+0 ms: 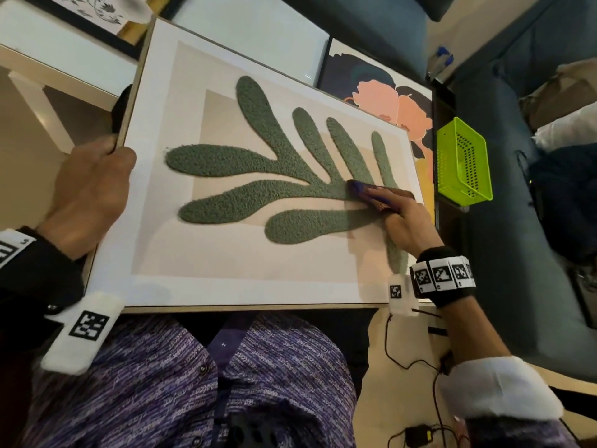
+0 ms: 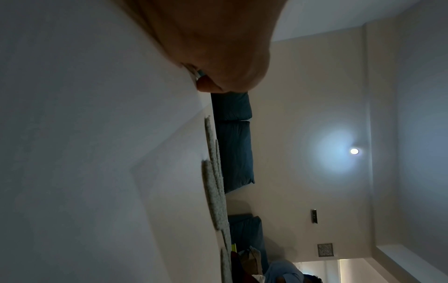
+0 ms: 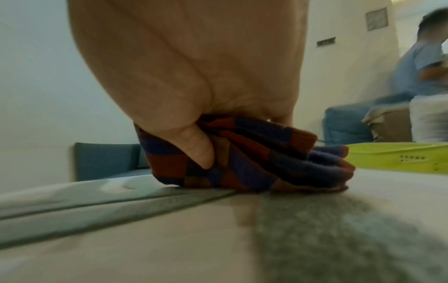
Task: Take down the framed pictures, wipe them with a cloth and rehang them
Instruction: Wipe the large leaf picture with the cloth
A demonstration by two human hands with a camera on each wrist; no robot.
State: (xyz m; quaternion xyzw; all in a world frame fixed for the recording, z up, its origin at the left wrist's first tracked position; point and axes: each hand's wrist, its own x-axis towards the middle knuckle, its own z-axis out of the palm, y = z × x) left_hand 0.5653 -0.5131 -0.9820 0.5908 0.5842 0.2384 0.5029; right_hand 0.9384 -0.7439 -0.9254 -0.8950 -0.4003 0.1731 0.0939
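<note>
Wiping leaf picture (image 1: 258,176) w/ bunched cloth (image 3: 242,159) gripped in right hand (image 1: 403,221); left hand (image 1: 90,189) clasps frame edge. Hard rubbing could slide frame off lap.

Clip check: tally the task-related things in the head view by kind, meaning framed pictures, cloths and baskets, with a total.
Framed pictures: 3, namely the green leaf picture in a pale wooden frame, the peach flower picture in a dark frame, and the black-framed botanical drawing
Cloths: 1, the purple and rust checked cloth
Baskets: 1, the lime green plastic basket
Total: 5
</note>
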